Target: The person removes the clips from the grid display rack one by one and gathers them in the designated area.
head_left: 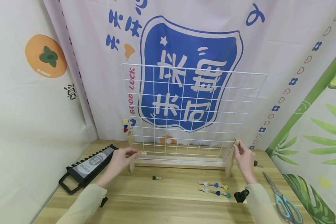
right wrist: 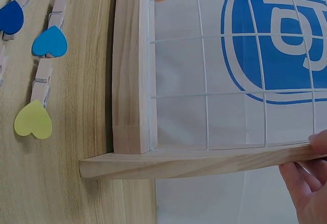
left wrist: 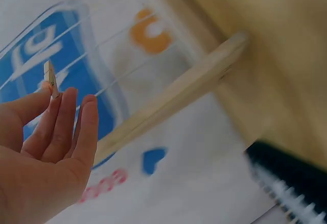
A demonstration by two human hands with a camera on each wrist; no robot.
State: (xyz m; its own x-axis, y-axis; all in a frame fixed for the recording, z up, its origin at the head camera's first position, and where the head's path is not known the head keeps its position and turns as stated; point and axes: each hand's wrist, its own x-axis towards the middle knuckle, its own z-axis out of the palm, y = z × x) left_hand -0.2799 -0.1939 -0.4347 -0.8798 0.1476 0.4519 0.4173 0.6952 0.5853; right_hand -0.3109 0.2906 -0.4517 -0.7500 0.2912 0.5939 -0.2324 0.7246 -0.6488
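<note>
Wooden and slim, the clothespin [left wrist: 49, 73] that is pinched between the thumb and fingertips of the left hand [head_left: 119, 160] can be judged very light and stiff, with little slip to be expected from its bare sides. It is best taken hold of across its two leg ends, where the spring can be squeezed; so small a piece could easily be twisted out of the fingertips. The white wire grid [head_left: 194, 69] is judged rigid as a whole, though its thin wires might be set trembling by a push. It is best steadied through its wooden stand [head_left: 230, 163], whose right upright is gripped near the top by the right hand [head_left: 244, 157]. The hands are set well apart, at opposite ends of the stand.

The clothespin is held in the air near the grid's lower left corner, toward the far edge of the tabletop [head_left: 145, 205]; whether any wire is touched cannot be told. It is seen as a narrow, pale peg with one end left uncovered; the other is hidden by the fingers. One green-heart peg [head_left: 154, 178] is laid in front of the stand. Nearer the tabletop's right edge, six heart pegs [right wrist: 33, 119] are arranged in two rows, topped in white, blue, yellow and green.
</note>
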